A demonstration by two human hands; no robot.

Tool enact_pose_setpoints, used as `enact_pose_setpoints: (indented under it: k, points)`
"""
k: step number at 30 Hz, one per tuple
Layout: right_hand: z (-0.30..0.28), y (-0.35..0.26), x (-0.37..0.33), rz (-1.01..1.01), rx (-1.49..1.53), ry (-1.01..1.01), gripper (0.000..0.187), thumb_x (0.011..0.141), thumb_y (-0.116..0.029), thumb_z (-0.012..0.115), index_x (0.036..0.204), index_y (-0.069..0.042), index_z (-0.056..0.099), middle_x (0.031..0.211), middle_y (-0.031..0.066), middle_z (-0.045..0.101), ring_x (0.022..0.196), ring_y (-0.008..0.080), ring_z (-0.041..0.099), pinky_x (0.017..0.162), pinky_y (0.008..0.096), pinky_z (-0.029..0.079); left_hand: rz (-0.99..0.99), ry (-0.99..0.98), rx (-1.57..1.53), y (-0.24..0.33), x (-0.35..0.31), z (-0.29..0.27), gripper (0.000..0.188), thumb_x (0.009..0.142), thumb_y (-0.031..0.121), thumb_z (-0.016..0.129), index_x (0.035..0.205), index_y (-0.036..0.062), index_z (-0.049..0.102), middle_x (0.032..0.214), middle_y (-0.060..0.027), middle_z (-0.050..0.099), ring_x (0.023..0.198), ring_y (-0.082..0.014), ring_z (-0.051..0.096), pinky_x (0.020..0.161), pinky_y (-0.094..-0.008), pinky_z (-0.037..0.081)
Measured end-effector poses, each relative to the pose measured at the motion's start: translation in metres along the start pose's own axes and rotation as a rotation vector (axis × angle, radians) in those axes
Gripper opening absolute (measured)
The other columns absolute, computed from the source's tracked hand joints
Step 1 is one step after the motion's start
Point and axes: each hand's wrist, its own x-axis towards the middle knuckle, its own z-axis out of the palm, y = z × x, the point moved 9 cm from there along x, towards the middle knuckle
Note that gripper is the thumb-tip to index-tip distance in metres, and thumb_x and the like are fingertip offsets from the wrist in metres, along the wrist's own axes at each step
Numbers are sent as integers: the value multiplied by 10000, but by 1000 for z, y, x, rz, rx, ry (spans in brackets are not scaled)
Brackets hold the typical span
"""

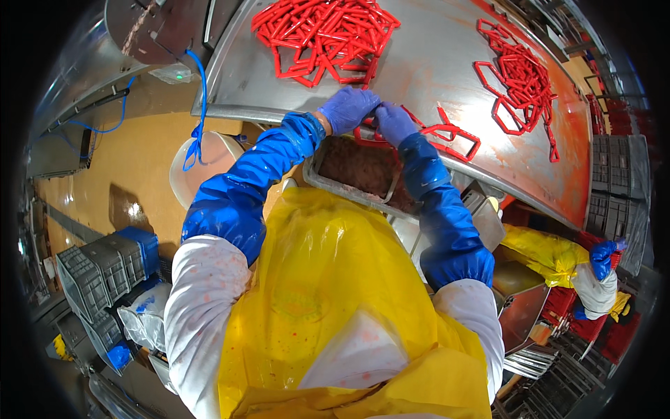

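Note:
My left hand [349,109] and my right hand [394,123], both in violet-blue gloves, meet at the near edge of a steel table [426,56]. Their fingers are closed on a string of thin red sausages [366,133], part of which hangs in a loop just below them. From my right hand the string runs on across the table as a few loose links [450,134]. A big heap of red sausage links [324,38] lies beyond my left hand. Under my hands stands a metal tub [356,167] of pinkish ground meat.
A second pile of red sausage links [520,84] lies on the table's right. A white round bin [206,167] stands on the floor to the left, beside a blue strap [199,133]. Grey crates [105,269] are stacked at lower left. A co-worker in a yellow apron [548,255] is at right.

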Motion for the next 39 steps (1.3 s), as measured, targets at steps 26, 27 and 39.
enact_pose_setpoints:
  k: [26, 27, 39]
  points:
    - [-21, 42, -10, 201, 1064, 702, 202, 924, -162, 457, 796, -73, 585, 658, 56, 551, 543, 200, 538, 523, 352, 471, -73, -30, -713, 34, -20, 27, 432, 960, 216, 640, 1339, 47, 520, 1059, -225, 650, 962, -393, 642, 853, -423, 496]
    - [-28, 40, -18, 194, 1135, 700, 194, 925, -163, 466, 803, -72, 585, 664, 58, 554, 552, 204, 542, 535, 359, 477, -99, 73, -730, 41, -18, 22, 385, 969, 199, 636, 1308, 42, 538, 1045, -228, 648, 933, -394, 648, 810, -416, 508]
    - [-27, -43, -93, -39, -219, 252, 305, 987, -281, 591, 1200, -67, 636, 1082, 242, 681, 996, 440, 649, 852, 485, 528, 221, -438, -45, 73, 10, -7, 180, 931, 247, 619, 1047, 136, 702, 951, -155, 702, 888, -376, 674, 742, -451, 543]
